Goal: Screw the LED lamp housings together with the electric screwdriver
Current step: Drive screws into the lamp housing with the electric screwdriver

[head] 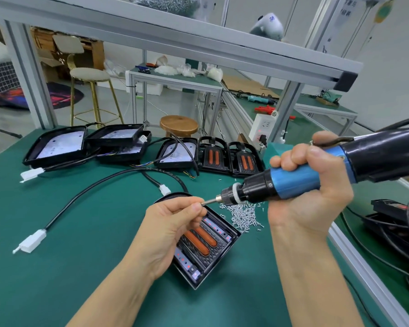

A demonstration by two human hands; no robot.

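Note:
A black LED lamp housing [213, 251] with two orange strips lies open-side up on the green mat in front of me. My right hand [309, 199] grips the blue and black electric screwdriver [302, 180], held nearly level with its bit pointing left. My left hand [172, 230] hovers over the housing and pinches something small at the bit tip [204, 203], probably a screw, too small to tell. A heap of loose silver screws [243, 214] lies just right of the housing.
Several more lamp housings [57, 147] and their black cables with white plugs [31, 243] lie across the back and left of the mat [57, 279]. More housings and cables [397, 215] sit at the right. An aluminium frame post [286, 109] and a power strip stand behind.

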